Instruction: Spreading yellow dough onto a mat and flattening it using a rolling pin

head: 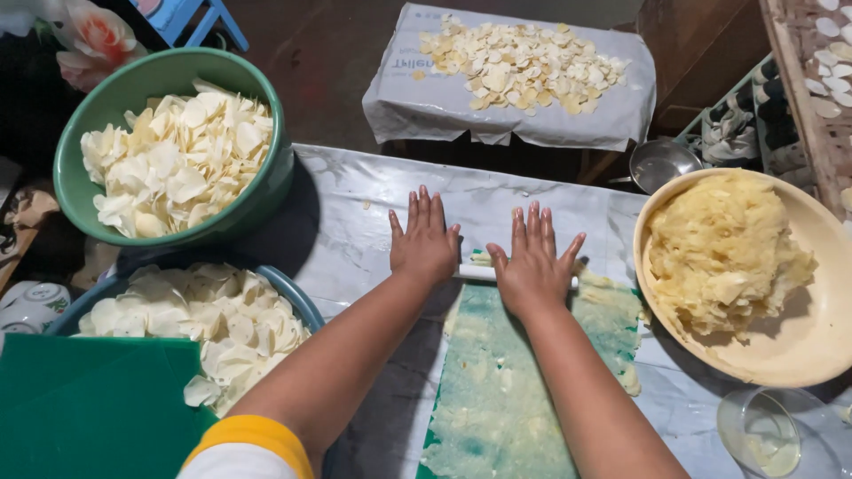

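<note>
My left hand point(425, 238) and my right hand point(533, 261) lie flat, fingers spread, on a thin white rolling pin point(476, 272) that runs crosswise under both palms. The pin rests at the far end of a green sheet point(532, 372) covered with a thin, smeared layer of pale yellow dough point(506, 390). Most of the pin is hidden beneath my hands; only a short stretch shows between them and at the right.
A cream bowl point(803, 350) of yellow dough stands at the right, with a clear glass point(759, 432) near it. Two bowls of thin pale slices sit at the left: a green one point(257, 200) and a blue one point(293, 293). More slices lie on a small cloth-covered table point(612, 115) beyond.
</note>
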